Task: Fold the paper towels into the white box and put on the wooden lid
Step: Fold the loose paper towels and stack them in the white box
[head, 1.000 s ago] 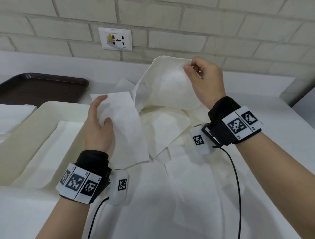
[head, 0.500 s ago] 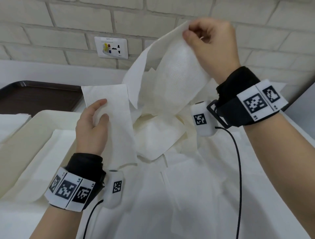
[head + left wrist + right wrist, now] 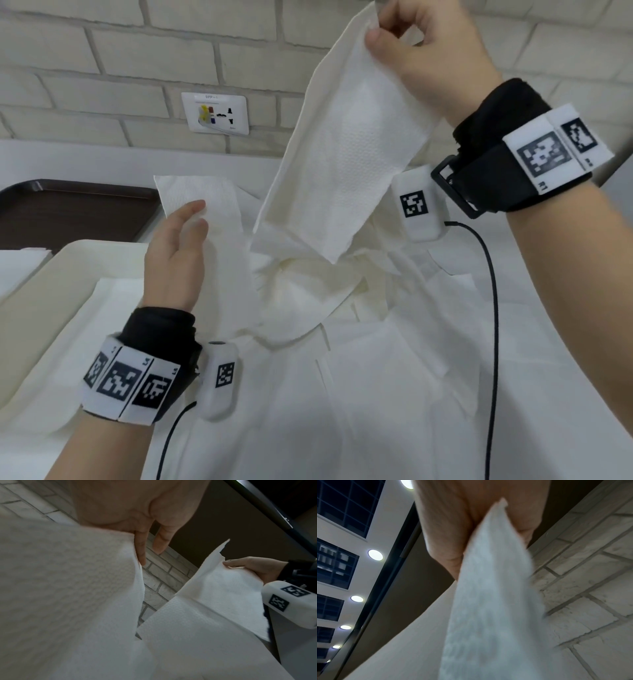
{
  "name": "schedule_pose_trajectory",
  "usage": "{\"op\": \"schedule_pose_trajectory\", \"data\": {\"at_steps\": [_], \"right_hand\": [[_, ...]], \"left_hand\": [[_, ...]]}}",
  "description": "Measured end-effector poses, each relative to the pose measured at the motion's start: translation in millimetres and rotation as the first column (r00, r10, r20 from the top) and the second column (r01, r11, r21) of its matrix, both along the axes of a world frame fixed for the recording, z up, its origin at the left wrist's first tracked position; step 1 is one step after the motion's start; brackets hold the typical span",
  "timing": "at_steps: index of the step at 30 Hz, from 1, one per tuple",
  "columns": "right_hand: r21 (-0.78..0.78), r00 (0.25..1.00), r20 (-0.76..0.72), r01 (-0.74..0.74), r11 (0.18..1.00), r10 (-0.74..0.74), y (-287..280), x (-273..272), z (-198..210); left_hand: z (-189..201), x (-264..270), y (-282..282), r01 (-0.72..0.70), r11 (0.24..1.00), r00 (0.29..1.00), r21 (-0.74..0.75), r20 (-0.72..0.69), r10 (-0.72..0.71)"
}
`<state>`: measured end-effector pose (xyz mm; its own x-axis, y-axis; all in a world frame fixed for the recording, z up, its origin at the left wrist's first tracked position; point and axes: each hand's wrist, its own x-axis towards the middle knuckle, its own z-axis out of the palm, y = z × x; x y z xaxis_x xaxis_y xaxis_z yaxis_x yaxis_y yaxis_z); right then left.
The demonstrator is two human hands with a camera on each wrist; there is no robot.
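My right hand (image 3: 404,44) pinches the top corner of a white paper towel (image 3: 342,150) and holds it high against the brick wall, so the sheet hangs down over the pile. The same pinch shows in the right wrist view, with the towel (image 3: 488,601) trailing below the fingers (image 3: 453,534). My left hand (image 3: 178,253) holds another folded strip of towel (image 3: 219,240) upright, lower and to the left; its fingers (image 3: 142,547) lie along the sheet (image 3: 68,588). A heap of loose paper towels (image 3: 342,394) covers the counter below. The white box (image 3: 44,308) sits at left with a sheet inside. No wooden lid is in view.
A dark brown tray (image 3: 75,212) lies at the back left. A wall socket (image 3: 215,113) is set in the brick wall behind the counter. A stack of white towels (image 3: 20,263) lies left of the box. Black cables (image 3: 493,308) hang from both wrist units.
My right hand has risen steadily, lifting its towel off the pile until the sheet hangs free. My left hand has kept its strip and moved up only slightly.
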<state>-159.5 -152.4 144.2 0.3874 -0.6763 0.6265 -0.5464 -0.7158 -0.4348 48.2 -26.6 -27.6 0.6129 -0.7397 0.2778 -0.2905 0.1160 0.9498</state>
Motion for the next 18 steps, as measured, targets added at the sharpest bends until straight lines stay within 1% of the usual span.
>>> {"op": "schedule_pose_trajectory", "data": {"at_steps": [4,9,11,13,14,16,18], "right_hand": [[0.042,0.991,-0.092,-0.092,0.995,0.096,3,0,4],[0.08,0.964,-0.181,-0.185,0.979,0.197,7,4,4],[0.096,0.953,-0.21,-0.2,0.975,0.216,9,6,3],[0.132,0.943,-0.242,-0.2,0.971,0.227,11,9,1],[0.149,0.938,-0.259,-0.199,0.969,0.232,12,11,0],[0.163,0.931,-0.272,-0.206,0.965,0.245,13,12,-2],[0.17,0.934,-0.26,-0.204,0.964,0.244,15,13,-4]], "left_hand": [[16,0,-8,0.038,0.997,0.999,-0.067,0.03,-0.036],[46,-6,-17,0.154,0.979,0.98,-0.13,0.148,-0.134],[59,-12,-20,0.224,0.965,0.962,-0.138,0.188,-0.196],[68,-18,-23,0.322,0.935,0.938,-0.147,0.182,-0.295],[71,-20,-24,0.37,0.919,0.922,-0.134,0.169,-0.347],[72,-25,-27,0.449,0.889,0.883,-0.092,0.199,-0.426],[70,-31,-28,0.467,0.88,0.868,-0.085,0.235,-0.438]]}}
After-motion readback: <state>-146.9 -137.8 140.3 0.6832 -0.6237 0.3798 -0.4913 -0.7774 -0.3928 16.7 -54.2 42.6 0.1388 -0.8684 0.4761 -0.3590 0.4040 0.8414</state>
